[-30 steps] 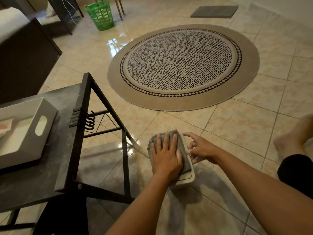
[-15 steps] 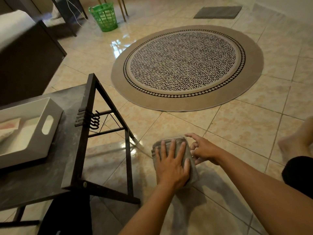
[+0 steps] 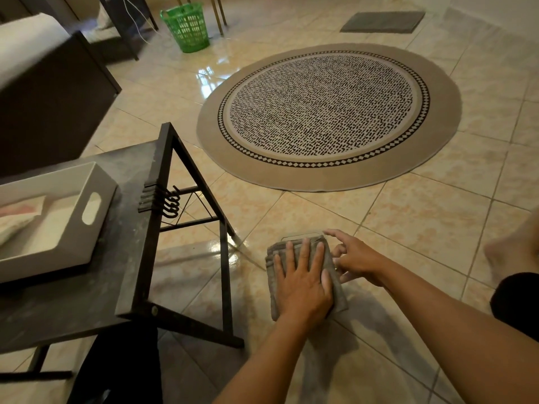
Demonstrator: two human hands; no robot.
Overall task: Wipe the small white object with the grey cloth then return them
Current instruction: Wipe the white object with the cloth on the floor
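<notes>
Stage: I judge I am mid-wipe; the return of both things is not yet done.
Left hand (image 3: 302, 282): flat, fingers spread and pressing down on the grey cloth (image 3: 338, 293), not curled round it.
Right hand (image 3: 354, 259): at the cloth's 3 o'clock edge, fingers loosely open and touching the side of the thing beneath; I cannot tell whether it truly grips.
Small white object (image 3: 302, 235): under the cloth on the floor, only a pale rim showing at the cloth's 12 o'clock.
Left to do: finish the pass, then put both back; I guess the white tray (image 3: 96, 182) on the dark table (image 3: 128, 258) at 9 o'clock.
Surface: glossy beige tile floor (image 3: 423, 217), reflective.
Room: round patterned rug (image 3: 326, 112) at 12 o'clock, green basket (image 3: 186, 27) at 11 o'clock, grey mat (image 3: 382, 22) at 1 o'clock.
</notes>
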